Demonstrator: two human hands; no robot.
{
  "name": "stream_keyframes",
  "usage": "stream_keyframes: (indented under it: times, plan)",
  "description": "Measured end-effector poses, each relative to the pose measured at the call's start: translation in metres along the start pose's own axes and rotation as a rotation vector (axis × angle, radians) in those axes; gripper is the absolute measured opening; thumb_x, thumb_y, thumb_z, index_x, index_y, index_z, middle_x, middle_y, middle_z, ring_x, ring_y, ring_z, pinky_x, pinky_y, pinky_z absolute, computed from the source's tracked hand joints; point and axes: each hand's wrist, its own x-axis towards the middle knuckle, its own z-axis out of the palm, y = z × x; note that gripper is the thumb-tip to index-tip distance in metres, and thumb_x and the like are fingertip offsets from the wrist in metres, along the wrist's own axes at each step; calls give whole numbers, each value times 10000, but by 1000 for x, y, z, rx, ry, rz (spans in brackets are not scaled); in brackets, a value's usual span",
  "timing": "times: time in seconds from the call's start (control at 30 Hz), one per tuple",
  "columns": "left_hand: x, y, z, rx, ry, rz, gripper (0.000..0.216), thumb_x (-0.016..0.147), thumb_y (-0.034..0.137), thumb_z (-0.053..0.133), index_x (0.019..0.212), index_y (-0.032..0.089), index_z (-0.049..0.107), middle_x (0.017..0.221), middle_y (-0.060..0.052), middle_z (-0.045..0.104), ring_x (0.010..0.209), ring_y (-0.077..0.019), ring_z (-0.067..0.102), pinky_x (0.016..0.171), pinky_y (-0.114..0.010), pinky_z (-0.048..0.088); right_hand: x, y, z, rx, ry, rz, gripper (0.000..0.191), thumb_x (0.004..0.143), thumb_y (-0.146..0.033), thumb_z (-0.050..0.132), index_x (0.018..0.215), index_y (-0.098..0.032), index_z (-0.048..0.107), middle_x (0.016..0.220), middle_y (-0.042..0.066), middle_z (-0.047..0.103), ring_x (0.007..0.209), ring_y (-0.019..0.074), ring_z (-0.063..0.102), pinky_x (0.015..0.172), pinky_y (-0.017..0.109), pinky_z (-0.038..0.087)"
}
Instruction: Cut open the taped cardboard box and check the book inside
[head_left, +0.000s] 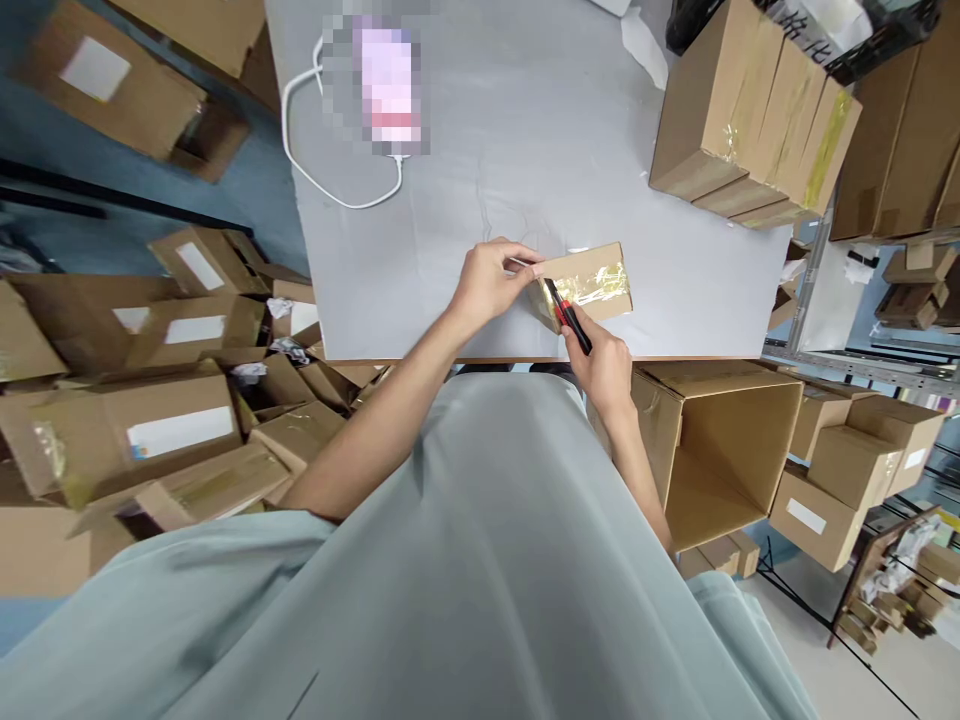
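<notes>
A small cardboard box (604,262) with shiny clear-yellow tape along it lies near the front edge of the grey table (525,110). My left hand (486,282) grips its left end, thumb and fingers pinched at the corner. In my right hand (606,362) is a black and red box cutter (574,325), its tip angled up and left over the taped side near the box's left end. Whether the blade is in the tape I cannot make out.
A blurred-out device (388,80) with a white cable (352,204) lies at the table's back left. Taped boxes (739,110) stand together at the back right. Beside me on the right is an open carton (739,450); discarded boxes (180,420) pile up on the left.
</notes>
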Motion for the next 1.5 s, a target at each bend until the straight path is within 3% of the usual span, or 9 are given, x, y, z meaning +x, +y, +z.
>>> stream_keyframes:
  times: [0.13, 0.27, 0.53, 0.7, 0.87, 1.07, 1.27, 1.5]
  plan:
    - [2, -8, 2, -13, 15, 19, 160, 935, 267, 806, 1067, 216, 878, 1108, -61, 841, 1001, -241, 780, 1032, -434, 650, 1, -1, -4, -63, -32, -35, 557, 1170, -453, 385, 1680, -340, 579, 1423, 95, 805, 1217, 368, 783, 979, 455, 620]
    - [5, -14, 4, -31, 21, 25, 162, 928, 303, 834, 1060, 219, 874, 1099, -61, 834, 1032, -256, 776, 1049, -457, 651, -1, -6, -5, -136, -29, -33, 571, 1186, -453, 347, 1717, -342, 526, 1290, 107, 833, 1160, 352, 784, 978, 438, 609]
    - [8, -18, 4, -16, 22, 15, 159, 887, 286, 863, 1031, 227, 890, 1082, -48, 835, 975, -253, 793, 1004, -442, 671, 5, -20, 9, -177, -52, -31, 652, 1198, -541, 257, 1797, -296, 332, 1099, 179, 819, 1088, 367, 803, 1022, 542, 605]
    - [8, -17, 6, 8, 53, 12, 143, 890, 311, 841, 1001, 237, 892, 1056, -40, 851, 953, -251, 797, 967, -428, 680, 6, -33, 6, -184, -53, 15, 645, 1194, -476, 165, 1727, -226, 426, 987, 212, 820, 1038, 402, 814, 962, 611, 616]
    - [4, -1, 8, 61, 77, -53, 141, 876, 246, 812, 983, 219, 898, 1042, -45, 863, 902, -234, 786, 930, -387, 658, 4, -57, -12, -368, -98, 54, 488, 1196, -324, 300, 1543, -208, 623, 958, 200, 828, 954, 353, 832, 889, 494, 626]
    - [-4, 22, 8, 99, 60, -177, 157, 859, 196, 785, 954, 239, 903, 1071, -37, 871, 956, -235, 799, 950, -349, 627, -6, -77, -28, -643, -174, 100, 369, 1192, -227, 415, 1497, -179, 617, 1013, 170, 841, 927, 260, 840, 820, 320, 585]
    - [-7, 25, 10, 137, 105, -148, 201, 890, 172, 735, 956, 247, 910, 1096, -36, 874, 906, -226, 802, 935, -360, 630, -6, -72, -29, -677, -213, 93, 373, 1202, -256, 386, 1486, -198, 622, 1081, 177, 842, 968, 254, 836, 815, 308, 575]
    - [-10, 27, 15, 183, 88, -118, 212, 905, 162, 717, 958, 237, 908, 1114, -46, 868, 920, -231, 808, 940, -357, 621, -15, -63, -23, -689, -208, 92, 400, 1199, -232, 364, 1533, -189, 579, 1002, 160, 847, 916, 246, 837, 800, 298, 573]
